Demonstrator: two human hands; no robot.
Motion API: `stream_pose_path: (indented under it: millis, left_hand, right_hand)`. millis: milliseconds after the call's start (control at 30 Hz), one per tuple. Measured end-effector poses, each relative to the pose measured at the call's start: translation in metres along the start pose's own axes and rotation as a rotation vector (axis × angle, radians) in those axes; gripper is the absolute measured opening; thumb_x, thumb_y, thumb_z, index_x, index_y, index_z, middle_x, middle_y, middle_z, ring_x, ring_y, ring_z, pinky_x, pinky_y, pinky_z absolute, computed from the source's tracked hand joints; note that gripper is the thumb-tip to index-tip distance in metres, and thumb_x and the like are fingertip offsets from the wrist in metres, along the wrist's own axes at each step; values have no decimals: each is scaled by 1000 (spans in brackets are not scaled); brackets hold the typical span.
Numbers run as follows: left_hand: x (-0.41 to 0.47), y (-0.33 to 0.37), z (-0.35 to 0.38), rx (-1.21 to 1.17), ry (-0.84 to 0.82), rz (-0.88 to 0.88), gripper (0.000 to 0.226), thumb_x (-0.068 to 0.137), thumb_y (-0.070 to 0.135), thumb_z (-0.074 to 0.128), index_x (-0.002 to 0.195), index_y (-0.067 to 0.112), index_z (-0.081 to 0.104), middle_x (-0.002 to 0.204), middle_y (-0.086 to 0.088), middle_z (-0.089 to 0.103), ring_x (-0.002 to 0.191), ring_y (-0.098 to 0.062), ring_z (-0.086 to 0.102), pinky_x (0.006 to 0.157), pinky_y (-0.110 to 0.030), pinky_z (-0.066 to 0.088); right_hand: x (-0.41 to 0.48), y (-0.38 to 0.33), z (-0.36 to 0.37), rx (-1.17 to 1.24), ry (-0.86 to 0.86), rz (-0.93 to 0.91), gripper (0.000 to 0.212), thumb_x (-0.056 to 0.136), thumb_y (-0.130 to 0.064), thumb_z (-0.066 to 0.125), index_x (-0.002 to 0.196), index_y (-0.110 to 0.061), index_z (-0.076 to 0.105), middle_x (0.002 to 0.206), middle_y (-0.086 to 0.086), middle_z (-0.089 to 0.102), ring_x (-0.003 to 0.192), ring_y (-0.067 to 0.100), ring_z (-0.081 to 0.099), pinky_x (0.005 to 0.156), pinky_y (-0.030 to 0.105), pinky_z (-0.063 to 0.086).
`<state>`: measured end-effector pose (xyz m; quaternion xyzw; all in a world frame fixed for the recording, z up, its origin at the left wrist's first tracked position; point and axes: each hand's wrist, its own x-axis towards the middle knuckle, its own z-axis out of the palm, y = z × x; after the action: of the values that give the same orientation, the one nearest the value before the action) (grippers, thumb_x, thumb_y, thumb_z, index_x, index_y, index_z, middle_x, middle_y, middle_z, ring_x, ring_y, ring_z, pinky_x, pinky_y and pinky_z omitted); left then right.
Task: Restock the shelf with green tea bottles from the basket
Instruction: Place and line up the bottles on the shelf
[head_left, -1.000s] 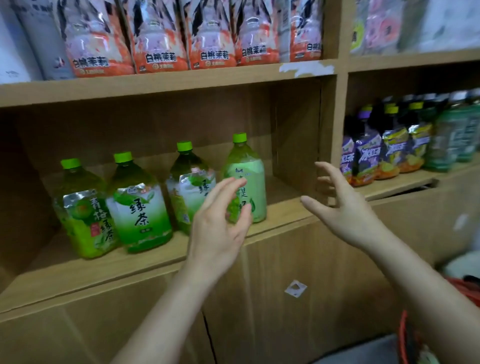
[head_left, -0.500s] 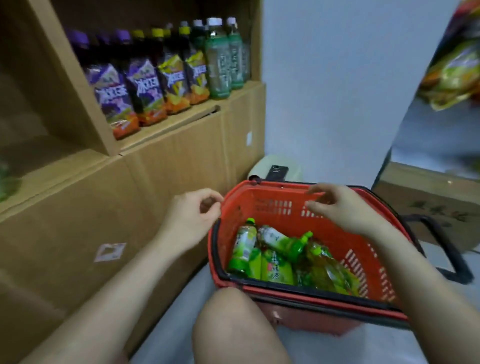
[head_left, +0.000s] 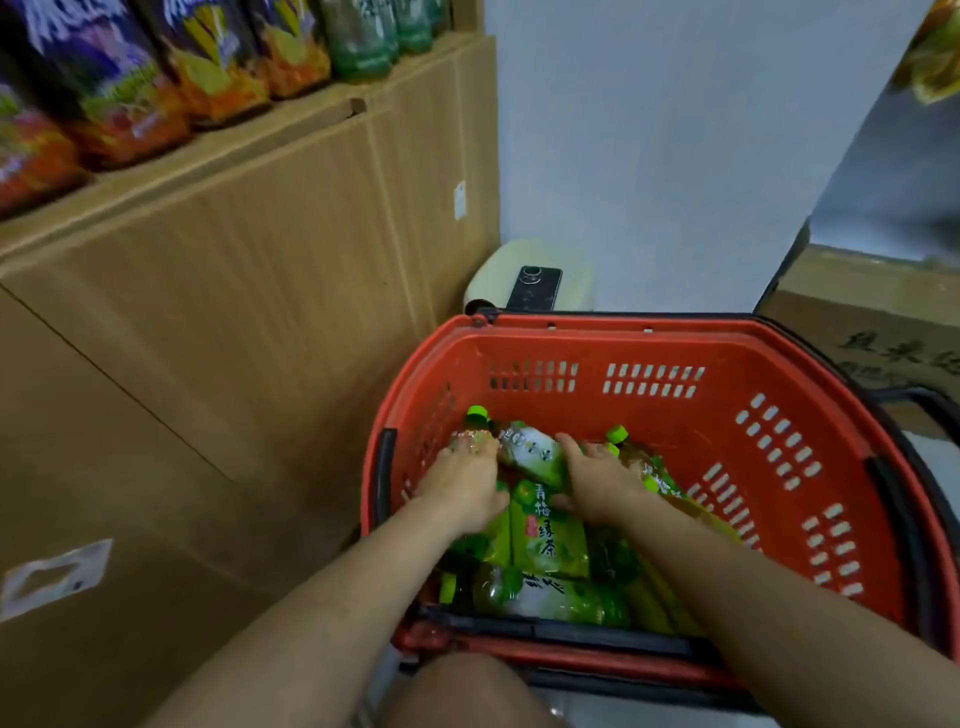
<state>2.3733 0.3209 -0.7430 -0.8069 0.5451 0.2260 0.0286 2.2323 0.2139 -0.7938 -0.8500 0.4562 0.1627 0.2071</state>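
Pickup step: left hand (head_left: 464, 480) and right hand (head_left: 597, 480) press, fingers spread, on green tea bottles (head_left: 545, 525) lying in the basket (head_left: 675, 343); grip apparently unclosed. Next: clasp, lift shelfward.

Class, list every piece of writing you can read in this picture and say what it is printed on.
"青梅绿茶": label of the green tea bottle lying between the hands, in the red basket.
Cardboard box at right: dark printed characters, too blurred to read.
Shelf bottles at top left: labels blurred, unreadable.
Other basket bottles: print too small or smeared.
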Motion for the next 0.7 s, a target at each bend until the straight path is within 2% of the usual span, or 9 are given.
stream_pose_path:
  millis: [133, 233, 333, 400, 433, 500, 567, 633, 700]
  left_hand:
    - [34, -2, 25, 35, -90, -187, 78, 88, 37, 62, 145, 18, 12, 145, -30, 25, 123, -43, 42, 93, -47, 43]
    - [49, -5, 38, 75, -125, -255, 94, 86, 30, 67, 148, 28, -4, 143, -38, 22, 120, -44, 47, 89, -47, 47]
    - [53, -9, 46, 69, -155, -263, 104, 85, 26, 68, 145, 40, -16, 137, -35, 32, 115, -42, 51, 86, -46, 48]
    - [52, -9, 42, 30, -126, -261, 110, 82, 25, 71, 144, 45, -17, 128, -26, 44, 108, -36, 55, 79, -43, 50]
    - [51, -7, 39, -11, -113, -269, 112, 80, 26, 73, 143, 47, -17, 124, -21, 49, 105, -34, 57, 76, -41, 50]
    - [46, -4, 29, -156, -94, -283, 115, 76, 31, 75, 142, 50, -17, 120, -13, 57, 102, -32, 61, 78, -38, 53]
    - [36, 1, 18, -462, -83, -256, 117, 70, 26, 78, 142, 52, -11, 120, -7, 59, 96, -29, 64, 79, -38, 56]
    - [20, 8, 2, -827, -41, -182, 116, 66, 11, 77, 141, 52, -2, 122, -3, 56, 91, -25, 66, 73, -38, 59]
    - [1, 15, -20, -1038, 6, -126, 113, 67, 0, 72, 144, 46, 4, 121, 1, 52, 92, -19, 62, 68, -33, 58]
  right_hand:
    - [12, -3, 7, -102, 111, 14, 104, 74, -51, 72, 150, -26, 5, 151, 8, 35, 139, 29, 31, 108, 62, 22]
    - [13, -4, 13, -118, 64, 38, 105, 71, -50, 75, 149, -14, 15, 149, 13, 32, 136, 32, 35, 108, 54, 30]
    - [11, -5, 10, 53, -88, 65, 71, 74, -41, 75, 129, -9, 42, 139, 19, 40, 118, 31, 50, 99, 40, 46]
    - [12, -1, 0, 231, -109, 93, 44, 77, -40, 73, 104, -12, 52, 116, 13, 58, 92, 22, 58, 79, 33, 54]
    - [12, 3, -7, 349, -119, 119, 40, 77, -39, 72, 100, -11, 53, 106, 10, 61, 84, 20, 60, 69, 30, 53]
    - [8, 11, -21, 568, -164, 179, 50, 72, -39, 73, 106, -6, 55, 104, 10, 61, 86, 21, 62, 61, 28, 49]
    - [0, 17, -30, 663, -190, 218, 63, 69, -39, 75, 115, -3, 53, 107, 12, 59, 90, 24, 61, 63, 31, 51]
    - [-11, 21, -42, 735, -145, 202, 56, 70, -35, 78, 108, 1, 56, 96, 13, 64, 80, 21, 64, 65, 31, 54]
    - [-26, 20, -58, 834, -72, 147, 54, 69, -39, 81, 102, 0, 65, 95, 12, 69, 81, 21, 65, 75, 34, 54]
